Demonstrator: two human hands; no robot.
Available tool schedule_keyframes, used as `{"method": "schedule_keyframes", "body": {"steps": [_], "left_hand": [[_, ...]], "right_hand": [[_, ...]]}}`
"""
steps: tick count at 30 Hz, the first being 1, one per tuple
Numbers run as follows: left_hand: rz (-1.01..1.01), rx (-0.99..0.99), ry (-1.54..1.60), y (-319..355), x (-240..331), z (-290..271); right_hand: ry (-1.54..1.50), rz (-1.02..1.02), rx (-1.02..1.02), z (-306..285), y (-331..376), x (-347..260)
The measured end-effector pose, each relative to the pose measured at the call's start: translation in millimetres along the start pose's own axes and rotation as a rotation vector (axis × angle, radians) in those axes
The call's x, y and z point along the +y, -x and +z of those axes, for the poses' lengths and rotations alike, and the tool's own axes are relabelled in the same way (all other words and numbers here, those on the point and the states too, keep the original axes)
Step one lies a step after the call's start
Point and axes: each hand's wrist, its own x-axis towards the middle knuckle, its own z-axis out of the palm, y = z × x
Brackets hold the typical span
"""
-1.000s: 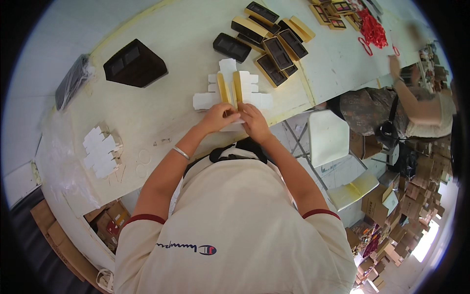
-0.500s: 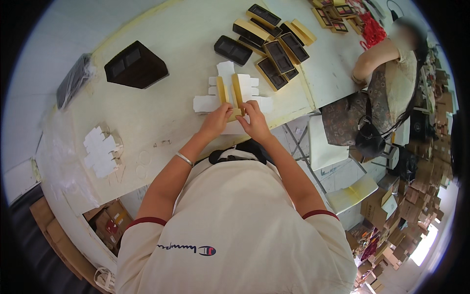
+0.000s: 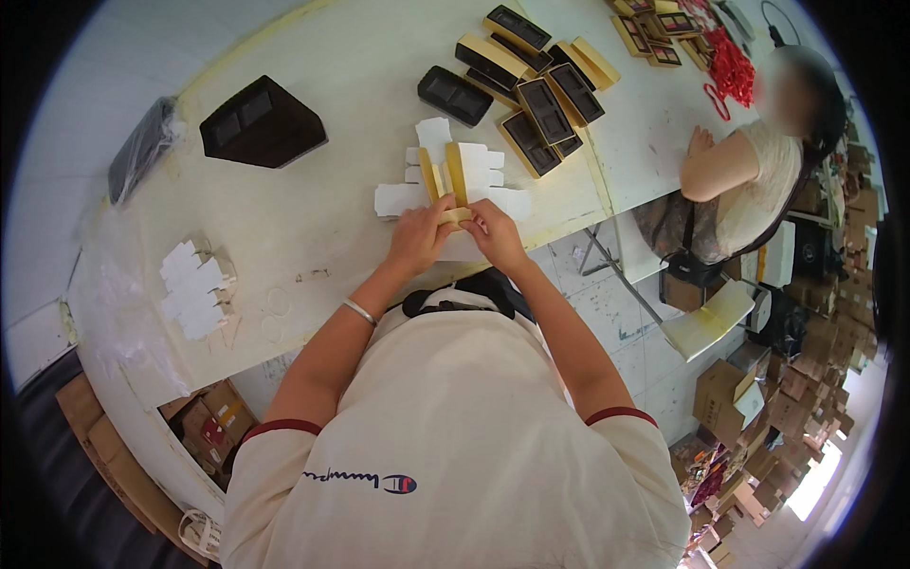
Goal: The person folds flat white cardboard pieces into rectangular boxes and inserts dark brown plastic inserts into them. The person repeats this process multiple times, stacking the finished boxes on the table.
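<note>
A flat, unfolded box blank (image 3: 453, 180), white with two gold strips running along its middle, lies on the pale bench (image 3: 313, 218) close to the bench's near edge. Both hands meet at the near end of the blank: the left hand (image 3: 417, 237) and the right hand (image 3: 493, 232) each pinch the end of a gold strip between thumb and fingers, fingertips almost touching one another. A silver bracelet (image 3: 360, 311) circles the left wrist.

Just beyond the blank, toward the far side of the bench, sits a group of shallow trays with dark inserts and gold rims (image 3: 536, 81), some overlapping. Left of the blank, well apart, stands a dark brown box (image 3: 261, 121), and further left a black wrapped bundle (image 3: 142, 147) lies near the bench's left rim. A stack of white die-cut blanks (image 3: 194, 289) rests near the bench's near left edge.

Right of the blank, at the bench's corner, another person (image 3: 758, 180) sits with an arm on the bench, with a heap of red cords (image 3: 730, 71) beside them. Cardboard cartons (image 3: 787, 408) crowd the floor far right of the blank.
</note>
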Motion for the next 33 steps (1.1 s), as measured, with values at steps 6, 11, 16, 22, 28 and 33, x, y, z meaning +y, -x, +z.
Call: {"method": "schedule_keyframes", "body": {"steps": [6, 11, 16, 22, 28, 33], "left_hand": [[0.013, 0.266, 0.164, -5.7, 10.7, 5.3], [-0.147, 0.160, 0.203, -13.3, 7.7, 1.3], [-0.164, 0.101, 0.233, -10.8, -0.5, 4.5], [0.065, 0.105, 0.037, 8.1, -2.0, -5.0], [-0.014, 0.061, -0.011, -1.2, -0.2, 2.9], [-0.092, -0.031, -0.013, -6.8, 0.3, -4.7]], "right_hand": [[0.025, 0.106, -0.036, 1.4, -5.0, -6.5], [0.290, -0.103, -0.015, 7.0, -2.8, -6.7], [0.457, -0.311, 0.039, 7.8, 9.3, -1.3], [0.532, -0.321, 0.052, 13.1, 3.9, 0.5], [0.540, -0.286, -0.040, 19.2, -1.4, 10.1], [0.420, -0.174, -0.036, 16.9, -1.1, -1.8]]}}
